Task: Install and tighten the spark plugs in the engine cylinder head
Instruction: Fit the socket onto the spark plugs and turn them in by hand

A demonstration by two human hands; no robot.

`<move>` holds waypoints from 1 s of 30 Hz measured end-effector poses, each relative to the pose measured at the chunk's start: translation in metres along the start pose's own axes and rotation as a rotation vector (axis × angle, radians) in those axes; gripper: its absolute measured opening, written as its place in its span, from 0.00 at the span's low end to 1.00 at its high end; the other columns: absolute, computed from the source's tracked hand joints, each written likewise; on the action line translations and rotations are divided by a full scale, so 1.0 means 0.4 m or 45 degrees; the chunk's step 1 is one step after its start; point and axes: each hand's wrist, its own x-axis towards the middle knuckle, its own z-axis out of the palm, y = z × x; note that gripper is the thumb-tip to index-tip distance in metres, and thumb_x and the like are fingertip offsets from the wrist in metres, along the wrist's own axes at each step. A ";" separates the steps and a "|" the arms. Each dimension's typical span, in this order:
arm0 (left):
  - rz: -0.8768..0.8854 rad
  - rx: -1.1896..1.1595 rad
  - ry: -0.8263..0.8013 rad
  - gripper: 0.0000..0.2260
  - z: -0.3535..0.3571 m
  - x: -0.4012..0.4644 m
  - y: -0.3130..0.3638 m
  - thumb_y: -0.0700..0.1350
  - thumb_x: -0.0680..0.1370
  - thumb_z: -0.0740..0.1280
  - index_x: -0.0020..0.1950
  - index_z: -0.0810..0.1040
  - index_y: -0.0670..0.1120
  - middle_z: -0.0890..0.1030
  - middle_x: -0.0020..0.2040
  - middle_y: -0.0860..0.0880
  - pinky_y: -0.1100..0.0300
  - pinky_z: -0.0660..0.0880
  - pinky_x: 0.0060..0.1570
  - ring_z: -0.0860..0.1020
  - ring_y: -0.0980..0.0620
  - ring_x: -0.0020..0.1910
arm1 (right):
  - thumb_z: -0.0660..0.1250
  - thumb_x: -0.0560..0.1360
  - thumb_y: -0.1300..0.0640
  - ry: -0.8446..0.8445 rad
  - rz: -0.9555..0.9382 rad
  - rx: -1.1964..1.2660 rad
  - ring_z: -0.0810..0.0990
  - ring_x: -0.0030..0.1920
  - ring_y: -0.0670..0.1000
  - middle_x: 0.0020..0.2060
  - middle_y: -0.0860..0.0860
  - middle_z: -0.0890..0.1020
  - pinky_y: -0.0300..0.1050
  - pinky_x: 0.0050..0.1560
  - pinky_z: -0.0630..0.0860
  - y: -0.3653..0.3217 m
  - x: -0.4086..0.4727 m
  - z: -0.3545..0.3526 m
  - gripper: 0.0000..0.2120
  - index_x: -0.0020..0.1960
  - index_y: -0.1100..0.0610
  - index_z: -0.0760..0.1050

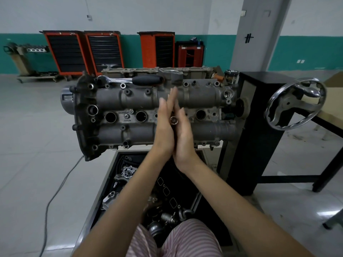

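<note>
- An automotive workshop; orange tool cabinets (104, 51) line the teal-banded wall (306, 52)
- An engine cylinder head (130, 108) sits on a stand with a handwheel (295, 103); a parts tray (118, 182) lies below

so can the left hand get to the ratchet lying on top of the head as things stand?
Probably yes. The ratchet lies exposed along the cylinder head's far edge, nothing over it. But the left hand is pressed flat against the right hand around a socket, so it would have to let go first.
</note>
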 end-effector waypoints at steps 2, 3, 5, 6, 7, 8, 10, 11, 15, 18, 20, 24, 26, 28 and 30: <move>0.004 -0.023 -0.084 0.24 -0.009 0.030 0.032 0.54 0.83 0.40 0.75 0.60 0.48 0.62 0.74 0.51 0.59 0.53 0.72 0.60 0.61 0.72 | 0.49 0.76 0.36 -0.017 0.033 -0.006 0.51 0.72 0.40 0.74 0.43 0.53 0.47 0.73 0.51 0.022 -0.016 0.004 0.33 0.75 0.49 0.47; -0.006 -0.029 -0.119 0.24 -0.012 0.044 0.045 0.54 0.83 0.40 0.75 0.59 0.49 0.62 0.74 0.51 0.56 0.52 0.73 0.60 0.59 0.72 | 0.49 0.74 0.34 -0.006 0.037 -0.030 0.51 0.72 0.40 0.74 0.43 0.51 0.45 0.73 0.52 0.032 -0.023 0.006 0.35 0.75 0.48 0.45; -0.025 -0.023 -0.164 0.24 -0.010 0.069 0.063 0.54 0.82 0.39 0.74 0.61 0.48 0.63 0.73 0.50 0.52 0.52 0.73 0.61 0.57 0.72 | 0.48 0.70 0.33 -0.006 0.058 -0.055 0.53 0.71 0.36 0.74 0.41 0.50 0.33 0.67 0.57 0.037 -0.038 0.011 0.38 0.75 0.46 0.43; -0.028 0.008 -0.181 0.25 -0.008 0.074 0.068 0.54 0.82 0.39 0.73 0.63 0.47 0.66 0.72 0.49 0.53 0.54 0.73 0.64 0.57 0.70 | 0.48 0.70 0.34 0.014 0.047 -0.091 0.55 0.68 0.32 0.74 0.40 0.52 0.27 0.62 0.60 0.039 -0.041 0.010 0.37 0.75 0.46 0.44; -0.023 0.044 -0.200 0.26 -0.005 0.075 0.072 0.54 0.82 0.38 0.71 0.67 0.46 0.70 0.70 0.48 0.55 0.57 0.72 0.67 0.58 0.68 | 0.48 0.71 0.35 0.042 0.024 -0.139 0.58 0.64 0.27 0.72 0.38 0.55 0.21 0.56 0.62 0.041 -0.044 0.006 0.35 0.75 0.46 0.47; -0.023 0.074 -0.213 0.27 -0.004 0.072 0.074 0.54 0.82 0.38 0.69 0.70 0.45 0.74 0.67 0.48 0.58 0.60 0.70 0.69 0.59 0.66 | 0.48 0.73 0.38 0.083 -0.004 -0.176 0.61 0.59 0.23 0.69 0.37 0.59 0.18 0.52 0.63 0.043 -0.044 0.001 0.31 0.74 0.45 0.50; -0.019 0.063 -0.206 0.29 -0.008 0.062 0.070 0.53 0.82 0.38 0.65 0.73 0.43 0.78 0.61 0.47 0.63 0.64 0.65 0.73 0.58 0.63 | 0.49 0.78 0.44 0.164 -0.077 -0.212 0.64 0.54 0.20 0.62 0.33 0.65 0.18 0.49 0.64 0.045 -0.044 -0.006 0.21 0.71 0.42 0.58; -0.006 0.040 -0.194 0.29 -0.010 0.057 0.066 0.53 0.82 0.38 0.64 0.74 0.42 0.79 0.60 0.47 0.63 0.64 0.64 0.74 0.57 0.63 | 0.49 0.79 0.46 0.193 -0.117 -0.220 0.64 0.56 0.22 0.61 0.32 0.66 0.19 0.51 0.64 0.043 -0.045 -0.004 0.18 0.68 0.40 0.59; 0.073 -0.029 -0.106 0.26 -0.031 0.021 0.045 0.50 0.83 0.39 0.65 0.71 0.41 0.76 0.64 0.45 0.64 0.65 0.65 0.71 0.55 0.65 | 0.51 0.79 0.48 0.235 -0.236 -0.310 0.64 0.67 0.37 0.67 0.41 0.68 0.40 0.68 0.64 0.034 -0.041 0.019 0.17 0.67 0.42 0.62; 0.083 -0.020 0.007 0.22 -0.039 -0.025 0.002 0.47 0.84 0.41 0.70 0.66 0.43 0.71 0.68 0.49 0.66 0.63 0.66 0.68 0.61 0.67 | 0.54 0.79 0.50 0.305 -0.296 -0.382 0.69 0.65 0.42 0.64 0.48 0.73 0.48 0.66 0.67 0.033 -0.042 0.025 0.17 0.66 0.52 0.68; 0.077 0.083 0.003 0.19 -0.033 -0.047 -0.035 0.49 0.84 0.42 0.72 0.61 0.48 0.65 0.71 0.55 0.66 0.61 0.67 0.63 0.68 0.67 | 0.53 0.81 0.53 0.295 -0.283 -0.363 0.68 0.67 0.47 0.65 0.55 0.72 0.47 0.66 0.64 0.032 -0.045 0.027 0.19 0.67 0.62 0.67; 0.054 0.002 -0.023 0.19 -0.022 -0.042 -0.045 0.51 0.79 0.48 0.58 0.74 0.47 0.78 0.55 0.49 0.58 0.70 0.58 0.75 0.54 0.56 | 0.58 0.77 0.54 0.461 -0.445 -0.424 0.76 0.56 0.45 0.54 0.52 0.78 0.43 0.58 0.73 0.033 -0.032 0.001 0.13 0.58 0.57 0.72; 0.046 -0.060 0.023 0.18 -0.011 -0.035 -0.036 0.52 0.78 0.48 0.49 0.76 0.47 0.78 0.46 0.49 0.60 0.71 0.51 0.76 0.53 0.48 | 0.57 0.76 0.55 0.485 -0.416 -0.349 0.78 0.48 0.44 0.47 0.51 0.78 0.38 0.49 0.74 0.027 -0.008 -0.017 0.07 0.51 0.56 0.70; 0.036 -0.071 0.096 0.19 0.003 -0.031 -0.038 0.52 0.78 0.47 0.46 0.74 0.46 0.78 0.44 0.49 0.62 0.72 0.50 0.76 0.55 0.47 | 0.55 0.76 0.56 0.573 -0.366 -0.272 0.77 0.41 0.42 0.40 0.50 0.77 0.34 0.43 0.72 0.012 0.028 -0.035 0.05 0.45 0.55 0.68; 0.020 -0.054 0.167 0.18 0.014 -0.030 -0.039 0.54 0.77 0.47 0.44 0.72 0.46 0.76 0.45 0.47 0.58 0.71 0.56 0.74 0.52 0.49 | 0.54 0.78 0.57 0.664 -0.303 -0.239 0.75 0.39 0.42 0.39 0.50 0.75 0.34 0.43 0.71 -0.012 0.070 -0.056 0.06 0.44 0.56 0.67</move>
